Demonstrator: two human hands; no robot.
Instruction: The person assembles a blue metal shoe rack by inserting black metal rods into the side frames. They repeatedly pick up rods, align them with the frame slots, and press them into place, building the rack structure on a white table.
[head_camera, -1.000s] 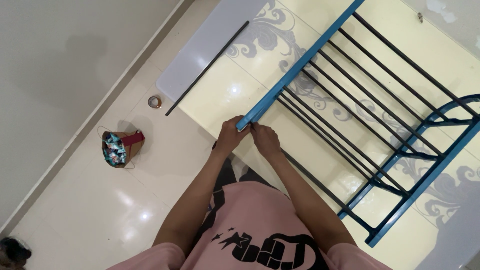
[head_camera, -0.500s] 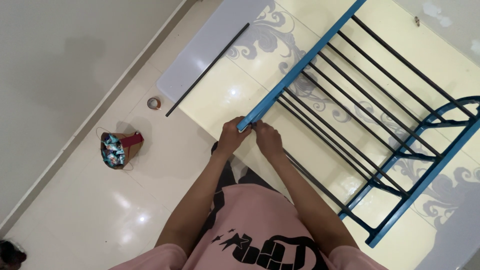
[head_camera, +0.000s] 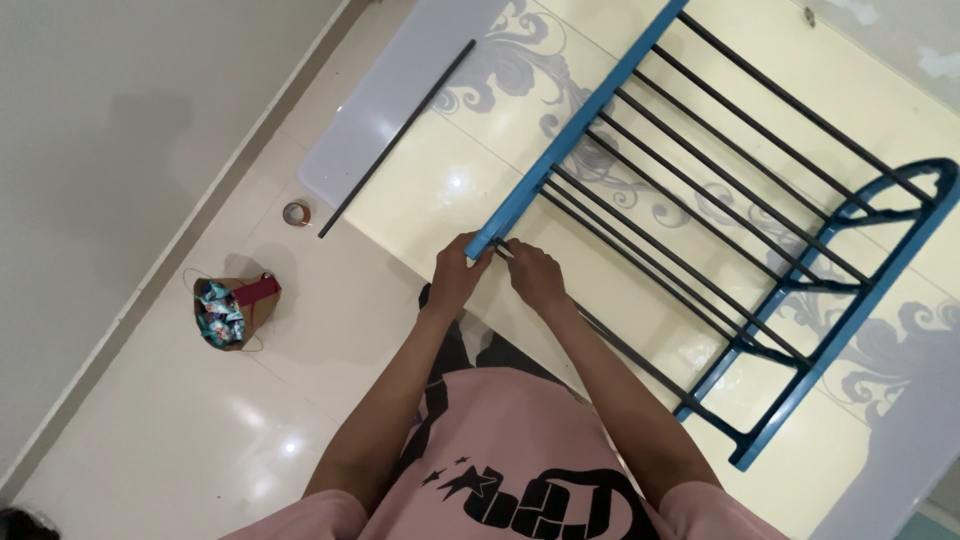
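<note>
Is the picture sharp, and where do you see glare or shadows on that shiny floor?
Head view: fairly sharp all over; bright lamp reflections glare on the glossy floor, one beside the blue rail; the person's dark reflection falls on the tiles beneath the left hand and right hand; the straight black rod and rail suggest little lens bending.

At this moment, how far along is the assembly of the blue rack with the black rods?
Done: many black rods already span the blue side rail and the far blue frame. In hand: left hand grips the rail's near end, while right hand holds a rod end against it. Left: one loose black rod lies apart on the floor.
</note>
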